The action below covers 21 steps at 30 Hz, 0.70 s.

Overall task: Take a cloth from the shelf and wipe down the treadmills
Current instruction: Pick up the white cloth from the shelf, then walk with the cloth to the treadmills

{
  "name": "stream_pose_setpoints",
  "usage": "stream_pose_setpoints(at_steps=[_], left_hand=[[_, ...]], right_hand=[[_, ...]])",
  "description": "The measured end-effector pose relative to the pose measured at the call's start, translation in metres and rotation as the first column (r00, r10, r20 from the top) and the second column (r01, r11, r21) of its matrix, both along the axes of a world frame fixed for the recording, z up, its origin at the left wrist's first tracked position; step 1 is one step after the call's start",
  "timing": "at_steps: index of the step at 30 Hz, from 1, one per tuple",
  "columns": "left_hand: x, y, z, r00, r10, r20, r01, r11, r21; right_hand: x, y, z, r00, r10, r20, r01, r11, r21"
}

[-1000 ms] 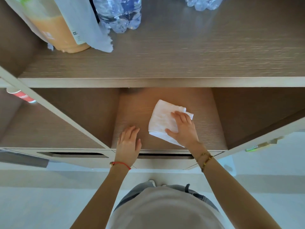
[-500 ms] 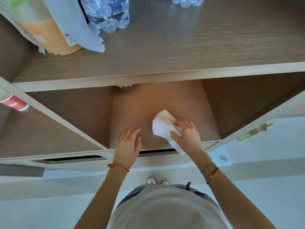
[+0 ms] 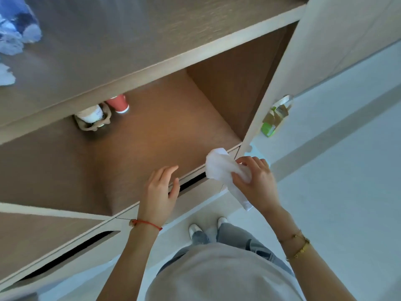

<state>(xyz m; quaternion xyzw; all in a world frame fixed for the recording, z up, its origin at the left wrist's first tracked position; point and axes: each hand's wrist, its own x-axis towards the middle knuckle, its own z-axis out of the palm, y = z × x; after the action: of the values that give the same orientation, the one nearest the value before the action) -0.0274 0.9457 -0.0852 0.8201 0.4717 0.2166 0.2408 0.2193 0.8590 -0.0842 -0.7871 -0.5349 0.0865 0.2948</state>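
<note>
So the cloth (image 3: 219, 168) is bunched in the right hand (image 3: 256, 183), gripped for carrying off, while the left hand (image 3: 160, 192) is held spread, empty, over the shelf (image 3: 152, 140) edge.

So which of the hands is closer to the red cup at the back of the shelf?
Left. The left hand hovers over the shelf's front edge, below and a little right of the red cup. The right hand, gripping the white cloth, sits farther right, past the shelf's corner.

We see 1 red cup (image 3: 118, 103) beside a white cup in a brown carrier (image 3: 92, 118), far back; a green carton (image 3: 273, 120) stands right.
</note>
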Motion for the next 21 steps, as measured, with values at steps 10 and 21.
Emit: stream_pose_setpoints(at_steps=[10, 21], left_hand=[[0.086, -0.034, 0.019, 0.922, -0.385, -0.041, 0.387, 0.921, 0.043], [0.222, -0.160, 0.023, 0.742, -0.670, -0.026, 0.670, 0.741, 0.044]], right_hand=[[0.032, -0.131, 0.005, 0.919, -0.389, -0.061, 0.391, 0.920, 0.015], [0.087, -0.334, 0.017, 0.723, -0.689, -0.042, 0.690, 0.724, 0.005]])
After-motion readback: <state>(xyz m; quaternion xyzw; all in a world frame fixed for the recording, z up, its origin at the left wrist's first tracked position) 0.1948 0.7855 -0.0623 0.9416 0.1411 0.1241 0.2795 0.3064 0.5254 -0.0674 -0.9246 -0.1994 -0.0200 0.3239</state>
